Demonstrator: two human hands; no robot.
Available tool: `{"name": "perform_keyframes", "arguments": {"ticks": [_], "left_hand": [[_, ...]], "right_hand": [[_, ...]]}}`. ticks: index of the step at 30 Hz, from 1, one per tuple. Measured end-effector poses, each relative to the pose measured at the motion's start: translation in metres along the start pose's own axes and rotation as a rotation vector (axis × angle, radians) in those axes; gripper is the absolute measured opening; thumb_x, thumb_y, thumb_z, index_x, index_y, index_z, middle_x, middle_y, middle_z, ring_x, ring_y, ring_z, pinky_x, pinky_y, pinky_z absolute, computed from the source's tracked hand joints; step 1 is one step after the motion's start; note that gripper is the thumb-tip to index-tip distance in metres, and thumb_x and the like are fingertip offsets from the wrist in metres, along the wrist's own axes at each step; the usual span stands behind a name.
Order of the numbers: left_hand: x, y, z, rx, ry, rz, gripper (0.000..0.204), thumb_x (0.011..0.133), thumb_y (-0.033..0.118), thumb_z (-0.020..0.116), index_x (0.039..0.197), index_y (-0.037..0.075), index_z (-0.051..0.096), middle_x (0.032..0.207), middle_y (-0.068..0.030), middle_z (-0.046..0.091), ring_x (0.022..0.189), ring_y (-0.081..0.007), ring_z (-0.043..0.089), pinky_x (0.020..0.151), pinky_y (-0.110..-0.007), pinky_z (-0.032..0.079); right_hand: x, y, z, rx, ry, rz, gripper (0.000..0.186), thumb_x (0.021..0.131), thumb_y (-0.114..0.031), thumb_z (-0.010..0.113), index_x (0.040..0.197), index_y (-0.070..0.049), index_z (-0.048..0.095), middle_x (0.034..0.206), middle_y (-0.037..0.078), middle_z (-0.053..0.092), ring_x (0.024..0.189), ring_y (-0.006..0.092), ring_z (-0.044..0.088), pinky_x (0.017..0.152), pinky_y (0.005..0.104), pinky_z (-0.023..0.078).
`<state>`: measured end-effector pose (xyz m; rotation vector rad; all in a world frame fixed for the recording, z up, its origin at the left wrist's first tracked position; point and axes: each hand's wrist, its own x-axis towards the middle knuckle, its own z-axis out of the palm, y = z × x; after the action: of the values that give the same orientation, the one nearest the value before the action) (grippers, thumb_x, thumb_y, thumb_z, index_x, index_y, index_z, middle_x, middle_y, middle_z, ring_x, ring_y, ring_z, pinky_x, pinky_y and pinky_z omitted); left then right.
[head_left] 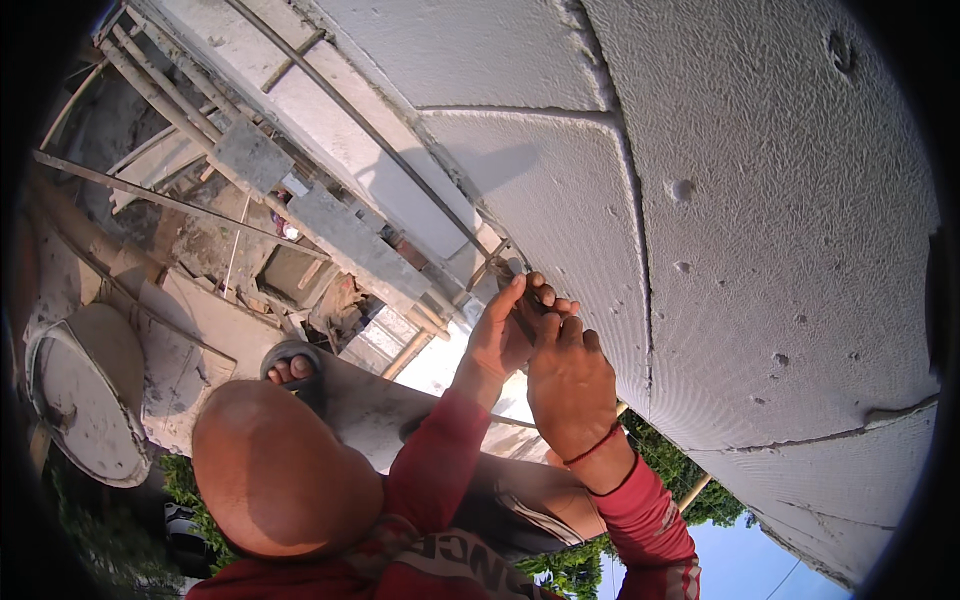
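Note:
Near the middle, my left hand (505,330) and my right hand (568,385) are close together against a grey block wall (540,185), both closed around a dark object that their fingers mostly hide. A thin metal bar (390,160) runs diagonally along the white ledge toward my fingers; whether they touch it I cannot tell. My red sleeves reach up from the lower edge. The wall has rough joints and small pits and fills the right side.
Bamboo poles (160,85) and grey planks (355,235) form scaffolding at upper left, above cluttered ground. A dusty bucket (85,390) sits at left. My bare knee (280,470) and sandaled foot (300,365) rest beside a board. Green foliage (660,450) shows below the wall.

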<state>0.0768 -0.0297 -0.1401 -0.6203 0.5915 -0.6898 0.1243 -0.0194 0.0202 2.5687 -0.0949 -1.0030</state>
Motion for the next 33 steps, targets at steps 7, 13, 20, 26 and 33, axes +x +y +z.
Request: {"name": "perform_keyframes", "arguments": {"ticks": [7, 13, 20, 26, 33], "left_hand": [[0.000, -0.006, 0.002, -0.003, 0.135, 0.050, 0.035, 0.098, 0.047, 0.063, 0.098, 0.012, 0.061, 0.087, -0.0019, 0.065, 0.091, -0.0209, 0.066, 0.089, -0.037, 0.053], [0.009, -0.012, 0.007, -0.269, 0.190, 0.070, 0.027, 0.098, 0.040, 0.065, 0.089, 0.016, 0.058, 0.072, 0.0063, 0.054, 0.066, -0.0099, 0.055, 0.066, -0.026, 0.047], [0.015, -0.010, 0.020, -0.094, 0.377, 0.085, 0.033, 0.098, 0.031, 0.069, 0.077, 0.018, 0.048, 0.061, 0.0079, 0.043, 0.056, -0.0071, 0.042, 0.058, -0.025, 0.039], [0.018, -0.010, 0.038, -0.016, 0.587, 0.099, 0.027, 0.095, 0.025, 0.073, 0.081, 0.013, 0.053, 0.065, 0.0051, 0.044, 0.057, -0.0104, 0.043, 0.057, -0.029, 0.043], [0.019, -0.010, 0.051, 0.088, 0.715, 0.120, 0.022, 0.100, 0.020, 0.065, 0.085, 0.008, 0.054, 0.071, -0.0001, 0.048, 0.061, -0.0150, 0.050, 0.061, -0.033, 0.052]], "right_hand": [[-0.001, 0.025, 0.009, 0.312, -0.130, 0.045, 0.032, 0.088, -0.003, 0.059, 0.116, 0.007, 0.050, 0.081, 0.028, 0.067, 0.073, 0.0437, 0.068, 0.063, 0.0487, 0.055], [0.008, 0.049, 0.010, 0.964, -0.380, 0.256, 0.027, 0.089, -0.005, 0.062, 0.110, 0.007, 0.050, 0.083, 0.030, 0.066, 0.071, 0.0465, 0.067, 0.061, 0.0479, 0.052], [-0.021, 0.028, 0.007, 0.021, 0.021, -0.011, 0.030, 0.087, -0.011, 0.067, 0.110, 0.001, 0.052, 0.088, 0.013, 0.062, 0.078, 0.0250, 0.069, 0.064, 0.0407, 0.053], [-0.017, 0.022, 0.017, -0.308, -0.030, 0.087, 0.017, 0.089, -0.008, 0.059, 0.102, -0.003, 0.051, 0.079, 0.010, 0.062, 0.067, 0.0270, 0.070, 0.063, 0.0430, 0.057], [-0.004, 0.037, -0.005, -0.045, -0.287, 0.113, 0.022, 0.088, -0.011, 0.063, 0.104, -0.002, 0.052, 0.075, 0.012, 0.063, 0.072, 0.0332, 0.072, 0.065, 0.0446, 0.058]]}}
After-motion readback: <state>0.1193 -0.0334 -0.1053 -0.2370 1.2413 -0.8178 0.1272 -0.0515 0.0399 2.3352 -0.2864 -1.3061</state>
